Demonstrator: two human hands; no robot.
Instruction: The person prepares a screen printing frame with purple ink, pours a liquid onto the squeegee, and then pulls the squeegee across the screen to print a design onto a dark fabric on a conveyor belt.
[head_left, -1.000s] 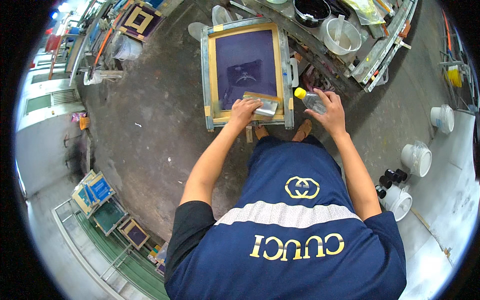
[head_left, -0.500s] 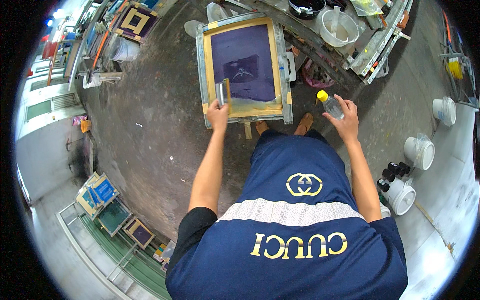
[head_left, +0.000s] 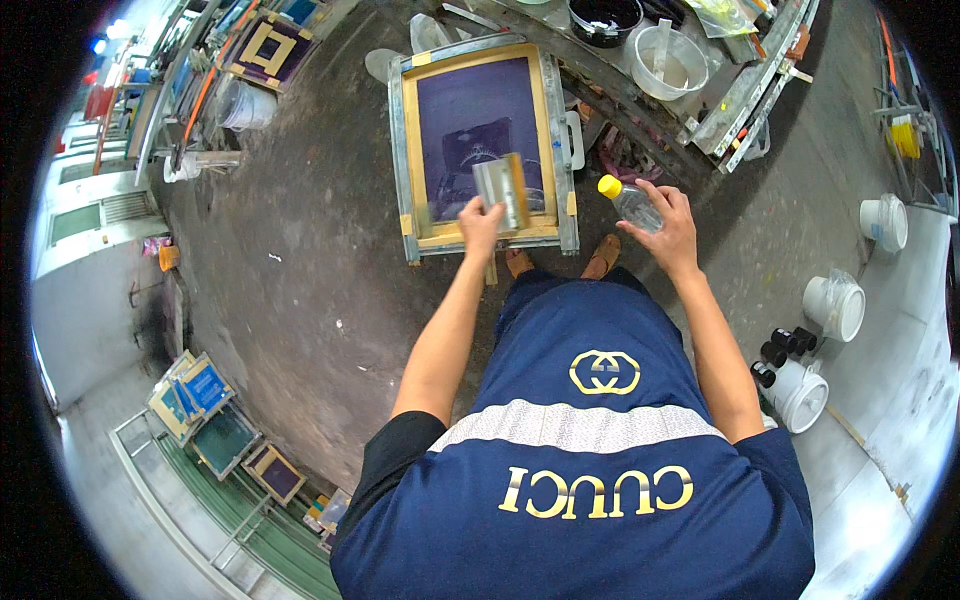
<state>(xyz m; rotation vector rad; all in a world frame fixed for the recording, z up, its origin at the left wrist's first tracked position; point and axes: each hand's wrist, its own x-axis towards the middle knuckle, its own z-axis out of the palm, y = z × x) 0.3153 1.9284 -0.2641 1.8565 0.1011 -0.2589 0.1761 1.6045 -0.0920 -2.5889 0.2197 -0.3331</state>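
Note:
A screen printing frame [head_left: 548,90] with purple mesh and yellow-taped edges stands tilted in front of my feet. Over its lower part, my left hand [head_left: 481,228] grips a squeegee [head_left: 497,190] with a metal holder and an amber blade, slightly blurred. Whether the blade touches the mesh I cannot tell. To the right of the frame, my right hand [head_left: 664,228] is closed around a clear plastic bottle [head_left: 636,208]. Its yellow cap points up and left, toward the frame. A pale curved mark shows on the mesh, partly behind the squeegee.
On the bench at the upper right are a black bowl [head_left: 606,22] and a translucent tub [head_left: 668,62] with a stick in it. White buckets [head_left: 834,308] stand along the right wall. More screens [head_left: 222,440] lean at lower left, and another screen [head_left: 268,48] lies at upper left.
My left hand has moved right across the screen, and the squeegee has turned to show its broad face. My right hand has brought the bottle left, closer to the frame.

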